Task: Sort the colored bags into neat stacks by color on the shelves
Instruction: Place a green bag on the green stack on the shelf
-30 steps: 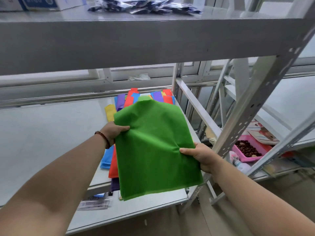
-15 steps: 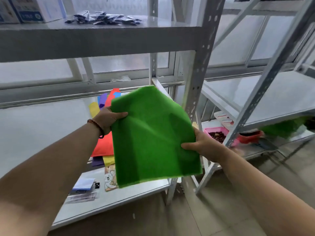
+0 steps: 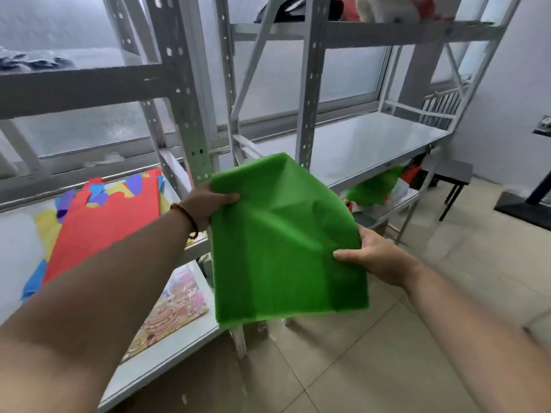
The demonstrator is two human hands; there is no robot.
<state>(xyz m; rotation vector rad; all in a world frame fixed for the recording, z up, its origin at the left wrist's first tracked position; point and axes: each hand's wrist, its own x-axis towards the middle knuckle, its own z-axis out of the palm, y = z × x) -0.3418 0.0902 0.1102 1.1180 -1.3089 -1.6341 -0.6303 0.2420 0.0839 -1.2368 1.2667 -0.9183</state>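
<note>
I hold a flat green bag [image 3: 280,248] in the air in front of the shelf posts. My left hand [image 3: 205,204] grips its upper left edge and my right hand [image 3: 375,257] pinches its right edge. On the left rack's middle shelf [image 3: 18,239] lies a mixed pile of bags with a red bag [image 3: 104,219] on top and yellow, blue and purple ones sticking out beneath. More green bags [image 3: 372,186] lie on the lower shelf of the right rack, partly hidden by the shelf above.
The right rack's middle shelf [image 3: 357,141] is a bare white board. A colourful printed sheet [image 3: 173,311] lies on the left rack's lower shelf. Upright perforated posts [image 3: 190,114] stand between the racks. A dark stool [image 3: 456,171] stands at the right on the tiled floor.
My view and both hands have swung to the right with the green bag, away from the mixed pile. The right rack has come into full view.
</note>
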